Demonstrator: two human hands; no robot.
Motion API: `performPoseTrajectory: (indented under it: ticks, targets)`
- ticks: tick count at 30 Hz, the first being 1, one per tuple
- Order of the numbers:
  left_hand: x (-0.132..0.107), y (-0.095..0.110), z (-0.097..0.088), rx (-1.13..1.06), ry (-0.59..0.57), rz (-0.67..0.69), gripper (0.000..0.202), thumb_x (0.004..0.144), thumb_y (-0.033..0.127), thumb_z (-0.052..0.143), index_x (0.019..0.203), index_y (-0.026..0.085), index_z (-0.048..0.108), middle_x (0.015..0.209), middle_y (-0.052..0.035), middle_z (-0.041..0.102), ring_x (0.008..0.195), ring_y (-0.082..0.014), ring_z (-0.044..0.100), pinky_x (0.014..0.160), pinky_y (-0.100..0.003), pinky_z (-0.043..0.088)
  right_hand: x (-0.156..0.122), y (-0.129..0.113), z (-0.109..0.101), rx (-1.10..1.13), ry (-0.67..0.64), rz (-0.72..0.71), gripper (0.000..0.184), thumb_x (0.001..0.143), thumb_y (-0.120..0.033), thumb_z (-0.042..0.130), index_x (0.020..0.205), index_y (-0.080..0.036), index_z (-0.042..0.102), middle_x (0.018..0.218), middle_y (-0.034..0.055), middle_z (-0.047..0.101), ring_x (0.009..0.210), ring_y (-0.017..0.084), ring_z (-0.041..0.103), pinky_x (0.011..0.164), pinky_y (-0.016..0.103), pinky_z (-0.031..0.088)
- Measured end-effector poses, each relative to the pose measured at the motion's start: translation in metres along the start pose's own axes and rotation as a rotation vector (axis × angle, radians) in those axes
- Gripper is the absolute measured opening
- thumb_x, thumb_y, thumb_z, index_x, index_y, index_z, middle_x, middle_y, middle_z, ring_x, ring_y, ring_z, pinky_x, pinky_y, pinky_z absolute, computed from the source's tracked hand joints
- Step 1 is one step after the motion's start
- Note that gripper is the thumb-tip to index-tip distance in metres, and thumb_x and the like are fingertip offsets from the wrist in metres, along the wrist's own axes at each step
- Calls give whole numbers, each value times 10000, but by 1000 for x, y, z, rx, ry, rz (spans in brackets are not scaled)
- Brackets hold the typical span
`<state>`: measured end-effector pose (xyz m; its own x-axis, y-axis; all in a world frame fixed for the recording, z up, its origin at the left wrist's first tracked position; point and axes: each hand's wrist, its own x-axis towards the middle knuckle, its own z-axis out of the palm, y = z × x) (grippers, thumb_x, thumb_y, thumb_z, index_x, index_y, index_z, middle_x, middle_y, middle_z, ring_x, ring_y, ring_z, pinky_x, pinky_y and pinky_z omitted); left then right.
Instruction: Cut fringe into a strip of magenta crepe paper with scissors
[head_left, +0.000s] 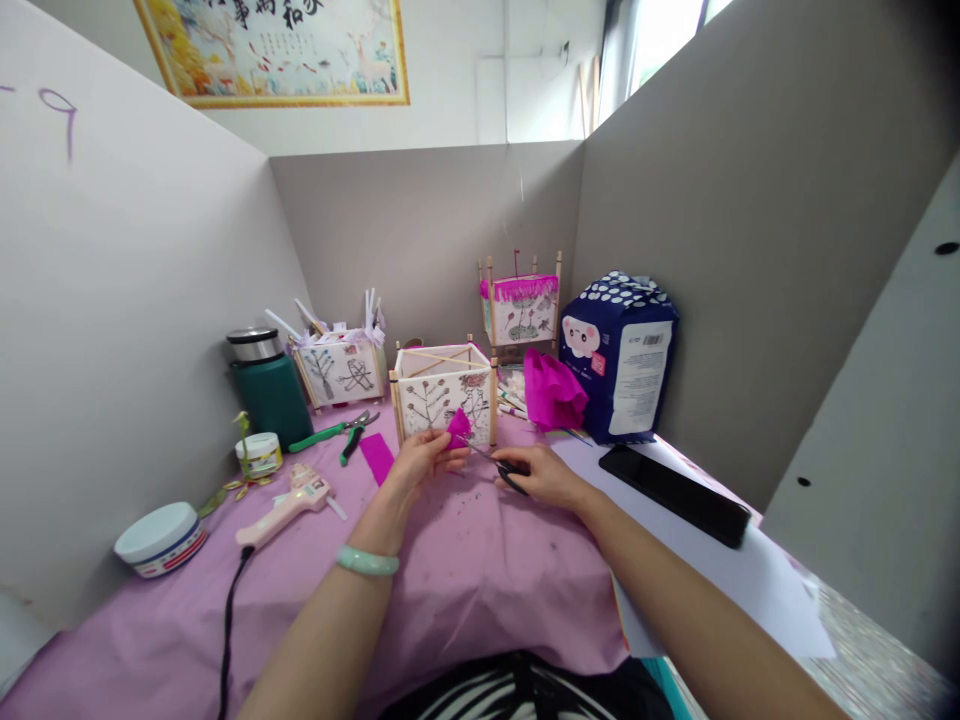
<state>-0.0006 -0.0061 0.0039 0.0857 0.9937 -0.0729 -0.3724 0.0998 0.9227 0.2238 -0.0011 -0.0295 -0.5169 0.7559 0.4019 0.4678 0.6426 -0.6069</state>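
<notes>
The left hand [421, 462] pinches a small magenta paper [458, 426] between its fingers, before the drawn box [424, 404]. The right hand [546, 475] grips the scissors [514, 468], whose long axis points leftward, slightly away from the person, the tips at this paper.

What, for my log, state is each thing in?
Scissors: in right hand, blade opening unclear
Small magenta piece: pinched in left hand
Magenta strip: flat
Large magenta paper: crumpled
Pliers: handles spread
Flask: upright, lid on
Glue gun: lying, cord attached
Front box: upright, open-topped
Blue package: upright
Black device: flat
White tub: lidded
</notes>
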Motion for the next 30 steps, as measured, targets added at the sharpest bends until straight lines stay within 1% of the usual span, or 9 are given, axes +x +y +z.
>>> performPoseTrajectory:
  ticks: [4, 12, 20, 25, 30]
  targets:
    - [0, -1, -1, 4, -3, 12, 112, 836, 56, 560, 787, 138, 500, 665, -64, 647, 709, -220, 718, 583, -274, 582, 0, 2, 1, -10, 12, 1, 371, 783, -390, 651, 1089, -184, 687, 774, 18, 670, 658, 136, 554, 597, 220, 402]
    - [-3, 4, 4, 15, 18, -15, 95, 860, 50, 524, 805, 125, 502, 698, -103, 676, 694, -206, 715, 586, -266, 577, 1, 5, 1, -16, 19, 8, 361, 790, -369, 643, 1099, -189, 687, 796, 20, 683, 658, 134, 555, 600, 222, 400]
    - [-2, 1, 2, 31, -10, 1, 114, 858, 53, 520, 786, 141, 502, 679, -81, 660, 716, -207, 713, 615, -280, 579, 1, 4, 2, 16, 7, 3, 387, 784, -410, 653, 1099, -187, 680, 807, 22, 683, 675, 140, 571, 621, 227, 416]
    - [-2, 0, 2, 46, -16, -12, 106, 865, 50, 509, 797, 130, 501, 717, -100, 668, 729, -211, 715, 623, -285, 579, 0, 4, 2, 8, 7, -1, 373, 789, -407, 648, 1089, -188, 680, 800, 22, 683, 675, 140, 571, 616, 223, 412]
    - [-1, 0, 2, 53, -16, -16, 107, 867, 42, 505, 798, 124, 495, 704, -94, 662, 713, -212, 715, 624, -288, 579, 1, 1, 2, -6, 8, -12, 373, 792, -399, 643, 1092, -180, 680, 786, 20, 677, 648, 129, 555, 605, 219, 405]
